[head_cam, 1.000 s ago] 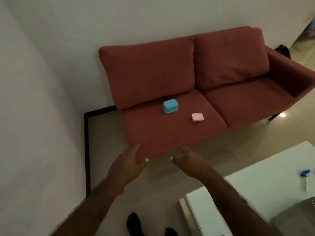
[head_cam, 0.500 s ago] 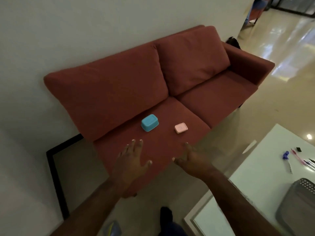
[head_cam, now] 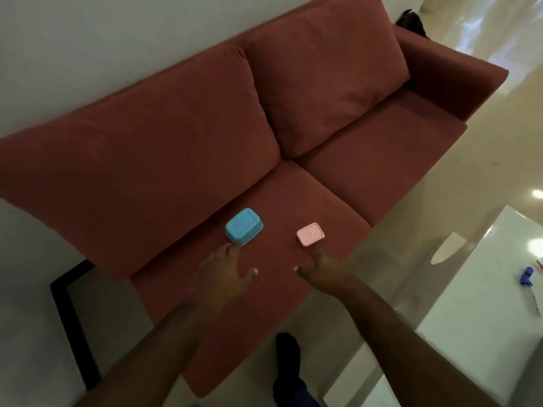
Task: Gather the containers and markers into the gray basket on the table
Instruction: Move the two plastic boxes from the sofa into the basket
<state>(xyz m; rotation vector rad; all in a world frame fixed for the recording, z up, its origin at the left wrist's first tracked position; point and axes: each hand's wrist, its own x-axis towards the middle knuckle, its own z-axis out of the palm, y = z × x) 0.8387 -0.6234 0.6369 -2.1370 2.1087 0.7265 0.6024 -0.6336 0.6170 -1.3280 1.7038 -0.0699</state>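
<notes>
Rust-red fabric two-seat sofa [head_cam: 338, 92], set against a pale wall [head_cam: 88, 39], two plump back cushions, two seat cushions, one upholstered armrest at the far end. Glossy cream tiled floor [head_cam: 499, 142], with ceiling-light reflections. White smooth-topped table [head_cam: 476, 295], near corner only, at lower right of the head view, well apart from the sofa's near seat. Black thin-framed rectangular stand [head_cam: 70, 318], on the floor beside the sofa's near end. Left hand [head_cam: 226, 274], extended over the near seat cushion, fingers straight and spread wide, holding nothing, fingertips reaching the near edge of the blue box; actual contact cannot be told. Right hand [head_cam: 323, 268], extended beside it, fingers loosely straightened, thumb out toward the left hand, holding nothing, just short of the pink box. Dark-socked foot [head_cam: 289, 356], on the floor below the seat edge. Sky-blue rounded-rectangular plastic container [head_cam: 244, 226], on the near seat cushion, apparently upside down. Pale pink flat rectangular plastic container [head_cam: 310, 234], on the same cushion, near the blue one but apart from it, small label on top. Blue-capped marker [head_cam: 526, 277], lying on the table at the right edge, next to a white-bodied marker [head_cam: 535, 301], partly cut off.
</notes>
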